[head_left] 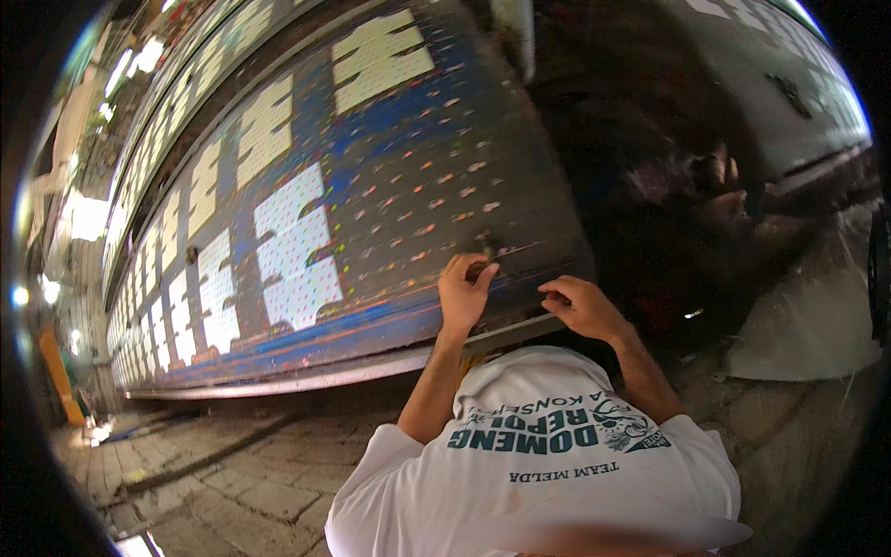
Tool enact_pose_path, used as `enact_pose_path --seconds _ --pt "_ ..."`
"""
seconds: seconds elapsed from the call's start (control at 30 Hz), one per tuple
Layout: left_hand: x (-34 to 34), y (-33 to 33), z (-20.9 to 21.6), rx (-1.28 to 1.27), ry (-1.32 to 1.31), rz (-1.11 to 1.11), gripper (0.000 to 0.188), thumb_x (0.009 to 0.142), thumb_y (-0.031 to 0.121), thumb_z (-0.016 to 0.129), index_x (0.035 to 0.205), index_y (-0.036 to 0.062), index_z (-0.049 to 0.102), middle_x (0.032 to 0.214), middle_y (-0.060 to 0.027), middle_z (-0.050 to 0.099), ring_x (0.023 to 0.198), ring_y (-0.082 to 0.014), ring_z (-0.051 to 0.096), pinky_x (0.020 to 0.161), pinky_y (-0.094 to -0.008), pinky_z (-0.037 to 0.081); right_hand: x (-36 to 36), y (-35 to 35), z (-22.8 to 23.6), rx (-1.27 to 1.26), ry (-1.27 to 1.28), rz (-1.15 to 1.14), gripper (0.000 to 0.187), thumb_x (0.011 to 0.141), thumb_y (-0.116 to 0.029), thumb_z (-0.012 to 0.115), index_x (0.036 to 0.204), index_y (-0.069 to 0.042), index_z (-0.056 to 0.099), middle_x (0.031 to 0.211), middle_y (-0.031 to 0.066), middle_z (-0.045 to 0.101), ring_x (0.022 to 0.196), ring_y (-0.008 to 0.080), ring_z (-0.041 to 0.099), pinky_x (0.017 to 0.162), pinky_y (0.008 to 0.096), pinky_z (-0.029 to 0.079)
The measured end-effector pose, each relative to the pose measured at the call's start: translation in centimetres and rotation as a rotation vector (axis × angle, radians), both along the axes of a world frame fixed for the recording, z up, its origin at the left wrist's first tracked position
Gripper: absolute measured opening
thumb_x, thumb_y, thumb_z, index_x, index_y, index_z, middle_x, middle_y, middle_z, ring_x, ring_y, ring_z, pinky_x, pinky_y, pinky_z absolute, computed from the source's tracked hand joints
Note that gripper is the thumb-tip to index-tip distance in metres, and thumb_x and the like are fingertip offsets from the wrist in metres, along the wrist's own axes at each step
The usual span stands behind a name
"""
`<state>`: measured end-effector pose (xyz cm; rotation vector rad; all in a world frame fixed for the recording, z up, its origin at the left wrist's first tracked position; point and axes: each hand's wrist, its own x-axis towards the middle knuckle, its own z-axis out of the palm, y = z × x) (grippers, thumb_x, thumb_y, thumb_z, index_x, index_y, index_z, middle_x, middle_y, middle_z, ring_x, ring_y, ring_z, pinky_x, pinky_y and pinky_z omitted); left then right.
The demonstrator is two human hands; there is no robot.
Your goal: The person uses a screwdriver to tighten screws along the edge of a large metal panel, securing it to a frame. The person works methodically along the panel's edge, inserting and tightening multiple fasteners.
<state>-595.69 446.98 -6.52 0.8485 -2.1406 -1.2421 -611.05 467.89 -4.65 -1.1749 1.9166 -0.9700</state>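
My left hand (464,295) is over the near right corner of a long dark table (418,200), thumb and fingers curled together in a pinch. What it holds, if anything, is too small to make out. A small dark object (485,243) shows on the tabletop just beyond its fingertips. Just off to the right, my right hand (587,308) hangs by the table's end with its fingers bent inward; their contents are hidden. Nearest to the left hand among the white panels is a notched piece with coloured dots (299,246), lying flat.
More dotted panels (382,58) lie in rows along the table, among blue smears and coloured specks. A second table with panels (186,88) runs beyond it. At the right are a dark surface (784,102) and a pale sheet (803,320). Paving (241,473) covers the floor.
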Motion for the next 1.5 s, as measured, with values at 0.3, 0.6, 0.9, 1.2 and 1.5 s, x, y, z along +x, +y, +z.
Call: enact_pose_path --seconds 0.3,0.6,0.9,1.2,1.5 --pt "-0.1 0.7 -6.4 0.333 0.049 -0.004 0.019 0.095 0.009 0.078 0.111 0.0041 0.068 0.094 -0.0082 0.064 0.081 -0.0191 0.063 0.078 -0.0336 0.054 -1.1 1.5 -0.8 -0.064 -0.036 -0.091 0.03 0.103 -0.025 0.07 0.123 -0.002 0.07 0.105 0.0137 0.07 0.093 0.0253 0.071 0.08 0.0371 0.057" --pt "0.0 0.7 -6.1 0.557 0.011 -0.126 0.023 0.111 0.017 0.058 0.128 0.0021 0.06 0.113 -0.0093 0.065 0.105 -0.0197 0.066 0.095 -0.0354 0.054 -1.1 0.6 0.4 -0.079 0.08 -0.087 0.031 0.103 -0.023 0.071 0.127 -0.003 0.07 0.11 0.0115 0.068 0.087 0.021 0.068 0.077 0.0338 0.056" --pt "-5.4 6.0 -1.0 0.62 -0.023 -0.353 0.036 0.11 0.031 0.061 0.133 0.004 0.054 0.098 -0.0076 0.068 0.085 -0.0173 0.064 0.077 -0.0307 0.052 -5.8 1.8 -1.4 -0.455 0.448 -0.317 0.054 0.097 -0.022 0.074 0.145 -0.006 0.054 0.134 0.0179 0.058 0.108 0.0349 0.067 0.091 0.045 0.057" --pt "-22.2 13.5 2.2 0.006 -0.163 -0.558 0.041 0.104 0.023 0.069 0.139 0.0024 0.063 0.1 -0.015 0.075 0.085 -0.023 0.067 0.081 -0.0353 0.054 -19.6 10.1 -2.4 -0.212 -0.025 -0.099 0.034 0.101 -0.03 0.07 0.121 -0.003 0.072 0.112 0.0213 0.075 0.101 0.0401 0.072 0.085 0.0465 0.056" --pt "-34.3 21.2 2.5 -0.104 -0.361 -0.739 0.05 0.098 0.025 0.075 0.141 0.0032 0.061 0.121 -0.0195 0.073 0.108 -0.038 0.069 0.099 -0.0418 0.053 -31.5 20.8 -2.3 -0.05 -0.109 -0.295 0.031 0.103 -0.025 0.068 0.12 0.0 0.071 0.102 0.0198 0.076 0.092 0.0346 0.074 0.081 0.0437 0.056"
